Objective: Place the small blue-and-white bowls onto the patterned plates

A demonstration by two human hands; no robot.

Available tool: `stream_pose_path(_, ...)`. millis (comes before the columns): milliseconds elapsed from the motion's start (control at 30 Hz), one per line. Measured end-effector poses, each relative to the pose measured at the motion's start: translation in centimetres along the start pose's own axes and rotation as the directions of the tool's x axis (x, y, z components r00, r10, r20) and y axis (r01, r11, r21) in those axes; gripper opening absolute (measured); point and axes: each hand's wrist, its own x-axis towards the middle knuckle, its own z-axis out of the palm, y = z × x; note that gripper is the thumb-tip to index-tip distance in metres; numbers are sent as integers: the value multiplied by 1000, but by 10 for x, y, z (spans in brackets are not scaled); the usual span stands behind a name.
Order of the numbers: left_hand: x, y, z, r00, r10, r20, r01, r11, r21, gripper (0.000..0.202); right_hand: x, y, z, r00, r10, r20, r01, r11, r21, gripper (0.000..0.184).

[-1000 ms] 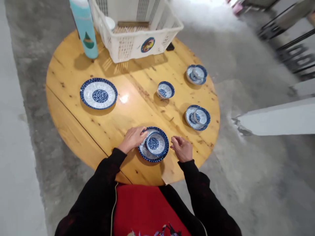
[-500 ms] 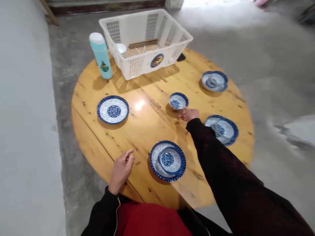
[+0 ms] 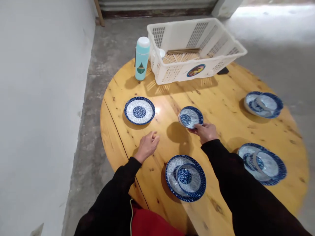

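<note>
A rough grey concrete wall (image 3: 41,98) runs down the left, beside a bare concrete floor (image 3: 118,36), and between them stands a round pine tabletop (image 3: 221,108) with dark knots. At the far edge sit a white plastic basket (image 3: 197,42) and a teal insulated flask (image 3: 142,59). From here, my right hand (image 3: 205,132) reaches the rim of a small blue-and-white ceramic bowl (image 3: 190,117) at the table's centre, and the bowl looks tipped up. (I cannot tell whether the fingers have closed on it or only touch it.) My left hand (image 3: 147,146) rests empty on the wood, fingers loosely curled. Nearest it is a round blue-rimmed plate (image 3: 139,110) to the far left; a blue-and-white dish stack (image 3: 185,178) lies near me, and two more sets sit to the right (image 3: 262,164) (image 3: 263,104). The step in hand looks like taking up this bowl, so the next move calls for a firm hold on the rim before any lift.
</note>
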Motion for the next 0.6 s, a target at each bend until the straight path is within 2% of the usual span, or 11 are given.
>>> stream_pose_path(133, 36, 15, -20, 998, 28, -64, -26, 999, 28, 45, -39, -24, 54, 954, -99, 283, 112, 993, -30, 10)
stream_pose_path(233, 50, 22, -46, 991, 33, -128, -12, 987, 161, 44, -57, -37, 95, 910, -105, 401, 147, 986, -75, 3)
stream_pose_path(300, 56, 22, -65, 988, 35, -152, 8, 962, 274, 40, -63, -40, 118, 895, -103, 434, 163, 981, -105, 5)
stream_pose_path(400, 66, 17, -91, 991, 25, -132, 28, 924, 382, 33, -64, -38, 146, 886, -89, 456, 166, 977, -133, 6)
stream_pose_path(500, 81, 12, -111, 994, 9, -106, 40, 895, 444, 30, -58, -36, 167, 892, -49, 449, 141, 974, -175, 8)
stream_pose_path(600, 97, 6, -123, 997, -8, -78, 41, 899, 435, 28, -50, -34, 182, 907, -12, 420, 121, 965, -233, 14)
